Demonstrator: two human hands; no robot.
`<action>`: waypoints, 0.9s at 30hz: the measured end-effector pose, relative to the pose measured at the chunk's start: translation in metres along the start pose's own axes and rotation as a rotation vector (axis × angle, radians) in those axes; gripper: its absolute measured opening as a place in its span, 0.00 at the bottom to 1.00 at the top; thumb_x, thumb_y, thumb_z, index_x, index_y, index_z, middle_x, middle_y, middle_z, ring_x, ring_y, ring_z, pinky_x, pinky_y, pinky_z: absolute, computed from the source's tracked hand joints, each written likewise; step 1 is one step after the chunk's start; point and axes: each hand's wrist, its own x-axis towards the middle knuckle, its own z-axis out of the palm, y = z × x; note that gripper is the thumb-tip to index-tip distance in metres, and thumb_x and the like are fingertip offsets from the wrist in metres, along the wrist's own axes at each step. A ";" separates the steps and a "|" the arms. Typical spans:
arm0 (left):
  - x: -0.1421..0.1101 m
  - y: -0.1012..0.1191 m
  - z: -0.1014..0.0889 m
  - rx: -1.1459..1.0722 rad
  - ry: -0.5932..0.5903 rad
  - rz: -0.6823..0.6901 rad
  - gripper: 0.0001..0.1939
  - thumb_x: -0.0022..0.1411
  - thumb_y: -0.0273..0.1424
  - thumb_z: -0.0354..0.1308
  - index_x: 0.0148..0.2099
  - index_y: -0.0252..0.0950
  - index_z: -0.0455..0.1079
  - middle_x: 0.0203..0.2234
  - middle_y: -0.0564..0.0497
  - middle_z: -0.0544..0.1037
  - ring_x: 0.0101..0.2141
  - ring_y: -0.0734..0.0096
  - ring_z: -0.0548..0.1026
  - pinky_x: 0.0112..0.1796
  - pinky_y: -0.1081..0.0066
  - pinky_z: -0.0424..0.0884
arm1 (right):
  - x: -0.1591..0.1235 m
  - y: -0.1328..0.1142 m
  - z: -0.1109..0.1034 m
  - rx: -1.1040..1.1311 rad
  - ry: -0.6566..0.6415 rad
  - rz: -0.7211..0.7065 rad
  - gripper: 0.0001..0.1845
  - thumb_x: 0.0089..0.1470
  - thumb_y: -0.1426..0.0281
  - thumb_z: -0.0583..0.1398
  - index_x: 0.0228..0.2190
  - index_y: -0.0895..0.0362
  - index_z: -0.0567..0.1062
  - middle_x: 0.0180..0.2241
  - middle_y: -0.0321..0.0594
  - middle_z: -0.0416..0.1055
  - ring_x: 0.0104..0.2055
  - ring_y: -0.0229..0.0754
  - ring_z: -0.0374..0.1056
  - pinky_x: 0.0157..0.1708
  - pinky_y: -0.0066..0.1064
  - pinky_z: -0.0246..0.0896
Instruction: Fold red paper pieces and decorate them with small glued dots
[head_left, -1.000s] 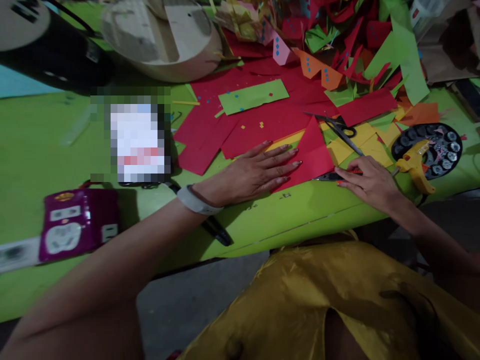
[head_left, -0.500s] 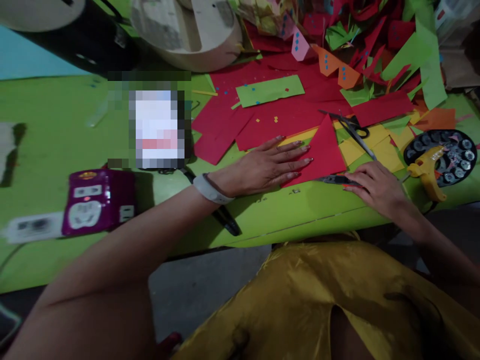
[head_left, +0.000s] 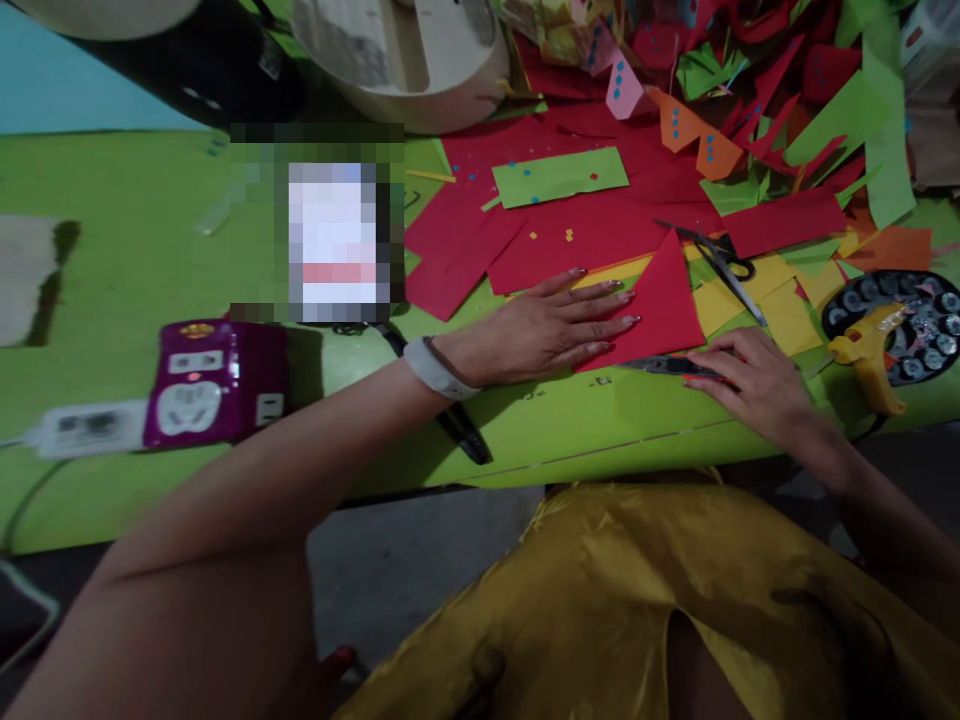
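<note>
On one red sheet (head_left: 669, 302), left hand (head_left: 541, 328) spread; one tool (head_left: 660, 366) pinched in right hand (head_left: 759, 385)

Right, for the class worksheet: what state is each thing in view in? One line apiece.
Left hand, open, palm down
Red paper, lying flat, partly covered
Right hand, closed in a grip
Pointed tool, held, tip showing
Scissors, lying loose, apparently open
Phone-like device, screen bright, contents blurred
Purple socket block, red light on
Yellow glue gun, lying down, hot or cold unclear
Green card, flat, specks on it
</note>
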 end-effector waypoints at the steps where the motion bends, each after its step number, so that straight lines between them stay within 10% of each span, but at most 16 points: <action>1: 0.000 0.000 0.000 -0.002 0.004 -0.002 0.26 0.77 0.40 0.37 0.72 0.43 0.54 0.71 0.48 0.55 0.71 0.65 0.50 0.69 0.55 0.41 | 0.001 -0.001 0.000 0.000 -0.004 0.003 0.15 0.64 0.60 0.59 0.45 0.53 0.81 0.37 0.46 0.75 0.41 0.47 0.70 0.41 0.38 0.70; 27: 0.000 0.001 0.002 -0.024 0.017 -0.003 0.26 0.76 0.39 0.42 0.72 0.45 0.54 0.71 0.47 0.57 0.71 0.63 0.52 0.69 0.52 0.44 | 0.013 -0.018 -0.003 0.147 -0.074 -0.145 0.12 0.64 0.64 0.60 0.43 0.52 0.81 0.37 0.43 0.77 0.39 0.45 0.72 0.37 0.36 0.70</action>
